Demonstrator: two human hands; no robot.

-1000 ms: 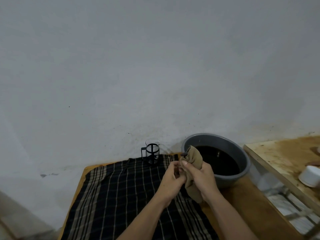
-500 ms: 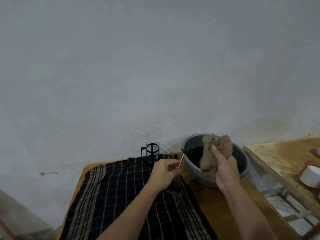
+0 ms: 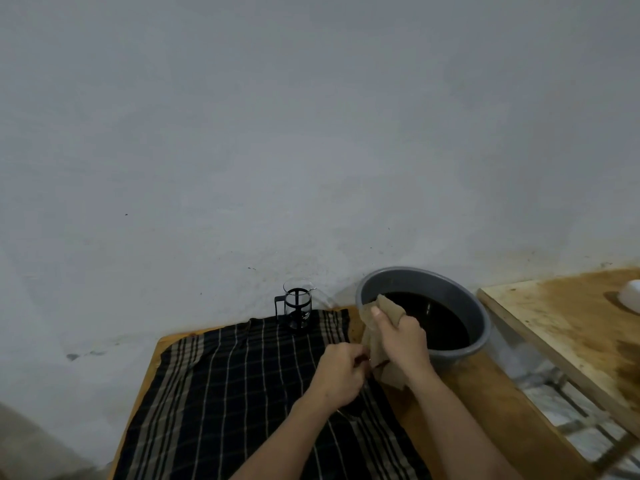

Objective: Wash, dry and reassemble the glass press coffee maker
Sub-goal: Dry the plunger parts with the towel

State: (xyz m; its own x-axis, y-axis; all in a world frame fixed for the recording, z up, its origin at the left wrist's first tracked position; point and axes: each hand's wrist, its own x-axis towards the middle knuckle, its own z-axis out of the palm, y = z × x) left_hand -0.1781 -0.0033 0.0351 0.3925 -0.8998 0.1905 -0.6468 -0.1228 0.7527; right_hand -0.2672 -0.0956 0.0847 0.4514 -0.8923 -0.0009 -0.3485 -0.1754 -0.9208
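The plunger rod (image 3: 364,382) is pinched in the curled fingers of the left hand (image 3: 341,374), its long axis running from its filter disc (image 3: 349,412) on the plaid cloth (image 3: 242,393) up toward the tan rag (image 3: 377,344), which is gripped by the right hand (image 3: 401,341) just beside it; the glass carafe (image 3: 297,308) stands well behind

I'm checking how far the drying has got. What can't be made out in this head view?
- Plunger: mostly hidden by the left hand and the tan rag gripped by the right hand; wet or dry unclear.
- Glass carafe: too small to judge dryness.
- Basin contents: liquid too dark.
- White object: cut off by the right edge.
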